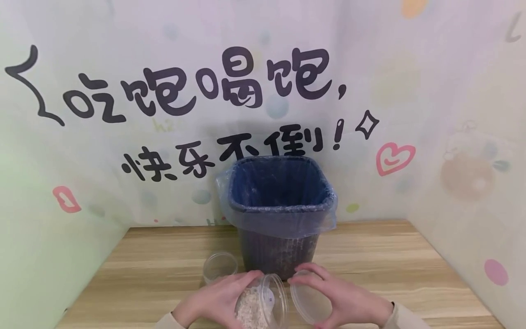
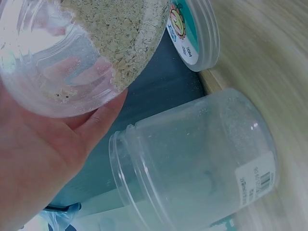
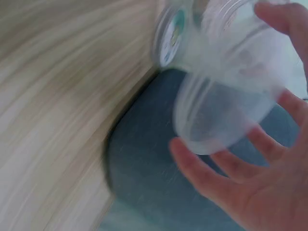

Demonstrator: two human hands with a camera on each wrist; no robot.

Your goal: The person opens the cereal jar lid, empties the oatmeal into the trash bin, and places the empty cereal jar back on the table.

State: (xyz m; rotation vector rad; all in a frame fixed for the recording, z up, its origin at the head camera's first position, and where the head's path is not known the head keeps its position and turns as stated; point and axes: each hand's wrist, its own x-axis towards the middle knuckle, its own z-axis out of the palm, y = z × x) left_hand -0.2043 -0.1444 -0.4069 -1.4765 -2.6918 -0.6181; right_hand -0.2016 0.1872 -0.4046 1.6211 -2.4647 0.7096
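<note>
My left hand [image 1: 218, 297] grips a clear plastic jar [image 2: 82, 62], tilted on its side with pale dry flakes [image 1: 250, 308] in it. The mouth of this jar points right, toward my right hand [image 1: 341, 297]. That hand's fingers and thumb span a translucent round plastic piece [image 1: 310, 299], apparently a lid, blurred in the right wrist view. An empty clear jar [image 2: 202, 159] with a barcode label stands on the table beyond my left hand. Near the bin's foot is a lid [image 2: 190, 36] with a green and white label, partly hidden by the held jar in the left wrist view.
A dark bin [image 1: 279, 253] lined with a thin blue bag [image 1: 283, 221] stands just beyond my hands. It rests on a wood-grain table [image 1: 378, 260]. A printed wall covering [image 1: 411, 91] rises behind and along both sides.
</note>
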